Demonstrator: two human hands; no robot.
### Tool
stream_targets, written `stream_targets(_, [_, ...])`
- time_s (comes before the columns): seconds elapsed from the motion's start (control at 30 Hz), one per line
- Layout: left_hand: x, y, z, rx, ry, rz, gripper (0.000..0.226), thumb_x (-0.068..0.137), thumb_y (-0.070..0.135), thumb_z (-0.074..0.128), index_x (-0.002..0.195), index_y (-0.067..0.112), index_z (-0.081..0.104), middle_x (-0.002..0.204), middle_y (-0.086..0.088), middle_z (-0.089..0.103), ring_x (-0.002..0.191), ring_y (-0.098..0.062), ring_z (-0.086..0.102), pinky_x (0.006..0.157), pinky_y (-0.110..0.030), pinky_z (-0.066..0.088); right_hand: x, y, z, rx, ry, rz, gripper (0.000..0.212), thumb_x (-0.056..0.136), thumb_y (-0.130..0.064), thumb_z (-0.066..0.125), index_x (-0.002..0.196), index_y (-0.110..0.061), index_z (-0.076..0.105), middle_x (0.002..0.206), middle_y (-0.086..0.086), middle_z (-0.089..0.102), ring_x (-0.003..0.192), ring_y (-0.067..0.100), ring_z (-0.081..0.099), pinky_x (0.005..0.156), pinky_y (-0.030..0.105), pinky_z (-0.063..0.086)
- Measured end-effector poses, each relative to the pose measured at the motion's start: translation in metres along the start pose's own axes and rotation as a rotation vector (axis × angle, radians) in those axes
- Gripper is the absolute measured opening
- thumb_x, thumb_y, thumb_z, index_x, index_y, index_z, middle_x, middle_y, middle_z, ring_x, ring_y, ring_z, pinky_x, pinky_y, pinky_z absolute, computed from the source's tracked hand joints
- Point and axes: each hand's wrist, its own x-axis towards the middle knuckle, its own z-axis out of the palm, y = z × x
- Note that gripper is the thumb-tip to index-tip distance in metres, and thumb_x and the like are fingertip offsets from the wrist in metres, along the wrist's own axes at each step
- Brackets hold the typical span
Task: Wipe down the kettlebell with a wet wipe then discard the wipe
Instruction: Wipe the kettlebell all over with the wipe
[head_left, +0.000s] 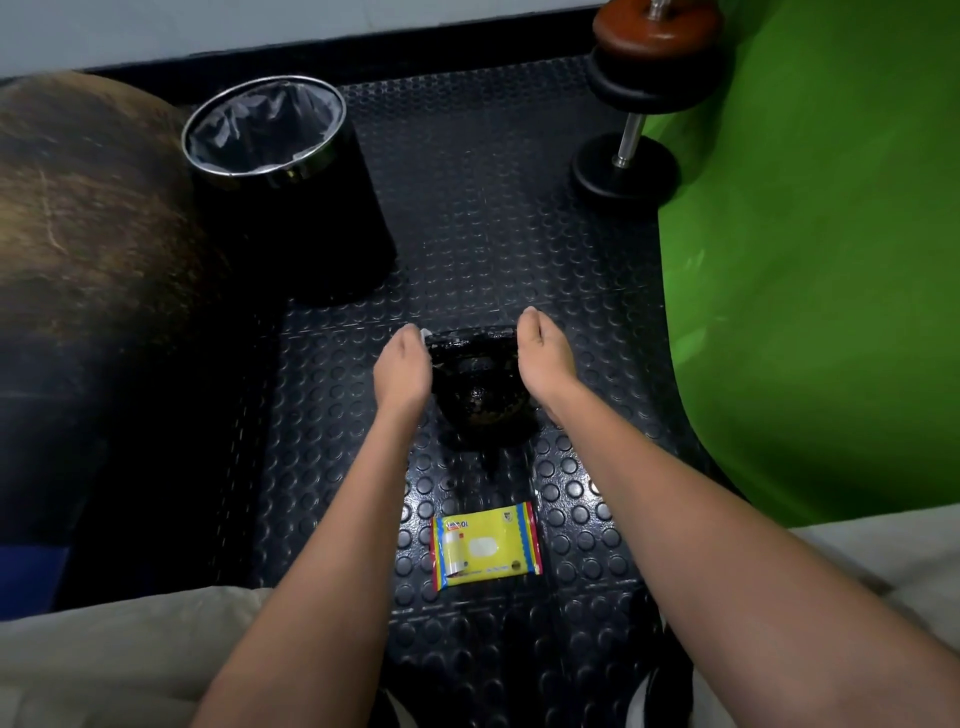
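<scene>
A black kettlebell (480, 402) stands on the studded rubber floor between my two hands. My left hand (402, 366) curls over the left end of its handle, and a small white edge of the wet wipe (426, 335) shows at the fingertips. My right hand (543, 348) curls round the right end of the handle. The fingers of both hands are mostly hidden behind the backs of the hands. A yellow wet wipe packet (488, 545) lies flat on the floor nearer to me, between my forearms.
A black bin (291, 208) with a chrome rim and a plastic liner stands at the far left of the mat. A dumbbell (631, 130) leans at the far right. A large green ball (810, 260) fills the right side, a brown ball (88, 218) the left.
</scene>
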Motion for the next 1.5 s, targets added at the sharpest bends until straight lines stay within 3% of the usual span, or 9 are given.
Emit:
stream_targets(0.27, [-0.014,0.005,0.021,0.543,0.197,0.604,0.040,0.107,0.025,0.027,0.084,0.011,0.057,0.090,-0.009,0.065,0.084,-0.032,0.055,0.089,-0.044,0.040,-0.002,-0.006,0.002,-0.020,0.037,-0.011,0.062,0.094,-0.064,0.023,0.130,-0.028,0.058,0.137,-0.002,0.057,0.125,0.024,0.053,0.110,0.051,0.038])
stream_targets(0.4, [-0.022,0.000,0.026,0.545,0.206,0.711,0.041,0.108,0.031,0.026,0.094,0.013,0.060,0.094,-0.003,0.062,0.094,-0.027,0.055,0.107,-0.048,0.037,-0.004,-0.007,-0.001,-0.013,0.023,-0.018,0.050,0.096,-0.060,0.025,0.109,-0.028,0.062,0.124,-0.002,0.062,0.114,0.021,0.056,0.105,0.048,0.042])
stream_targets(0.5, [-0.015,-0.009,0.017,0.446,0.188,0.768,0.040,0.109,0.028,0.024,0.087,0.015,0.055,0.085,0.002,0.055,0.084,-0.021,0.049,0.097,-0.045,0.041,-0.007,-0.007,-0.001,-0.039,-0.001,-0.029,0.046,0.095,-0.061,0.025,0.090,-0.031,0.058,0.117,0.002,0.064,0.109,0.024,0.059,0.101,0.049,0.045])
stream_targets(0.63, [-0.011,-0.014,0.013,0.174,0.201,0.529,0.039,0.110,0.028,0.026,0.090,0.013,0.056,0.089,0.004,0.054,0.089,-0.016,0.046,0.087,-0.036,0.038,-0.004,-0.008,-0.006,-0.008,-0.052,-0.026,0.049,0.102,-0.053,0.027,0.112,-0.020,0.062,0.111,-0.007,0.056,0.105,0.017,0.052,0.096,0.037,0.039])
stream_targets(0.8, [-0.004,-0.021,0.014,-0.203,0.142,0.152,0.040,0.104,0.038,0.028,0.099,0.023,0.064,0.098,0.006,0.061,0.095,-0.017,0.055,0.085,-0.038,0.044,-0.002,-0.008,-0.005,-0.026,-0.070,-0.022,0.054,0.102,-0.055,0.026,0.138,-0.024,0.052,0.148,-0.001,0.046,0.134,0.022,0.043,0.113,0.043,0.033])
stream_targets(0.97, [0.012,-0.032,0.008,-0.650,-0.072,-0.287,0.034,0.095,0.039,0.039,0.097,0.019,0.067,0.085,-0.003,0.068,0.072,-0.016,0.063,0.065,-0.028,0.053,0.001,-0.006,-0.004,-0.011,-0.060,-0.027,0.046,0.103,-0.054,0.026,0.117,-0.025,0.059,0.132,-0.003,0.055,0.120,0.019,0.050,0.106,0.042,0.037])
stream_targets(1.17, [0.015,-0.028,0.002,-0.600,-0.097,-0.371,0.032,0.102,0.025,0.034,0.080,0.013,0.053,0.054,0.000,0.048,0.044,-0.013,0.042,0.047,-0.023,0.037,0.001,-0.007,-0.005,0.007,-0.050,-0.030,0.048,0.104,-0.050,0.026,0.125,-0.022,0.058,0.116,-0.009,0.052,0.109,0.014,0.046,0.106,0.041,0.037])
stream_targets(1.27, [0.005,-0.011,-0.002,-0.253,-0.031,-0.195,0.034,0.101,0.032,0.028,0.083,0.016,0.053,0.084,-0.004,0.055,0.076,-0.021,0.047,0.074,-0.036,0.037,-0.001,-0.008,-0.006,-0.007,-0.038,-0.021,0.051,0.104,-0.051,0.026,0.132,-0.020,0.056,0.136,0.000,0.055,0.120,0.020,0.050,0.110,0.044,0.035])
stream_targets(1.5, [-0.009,0.006,0.014,0.498,0.143,0.600,0.033,0.101,0.017,0.024,0.074,0.015,0.042,0.080,-0.007,0.056,0.078,-0.029,0.048,0.078,-0.041,0.035,-0.002,-0.008,-0.004,-0.022,-0.002,-0.014,0.051,0.102,-0.054,0.026,0.125,-0.024,0.060,0.136,0.002,0.057,0.124,0.025,0.052,0.110,0.048,0.037])
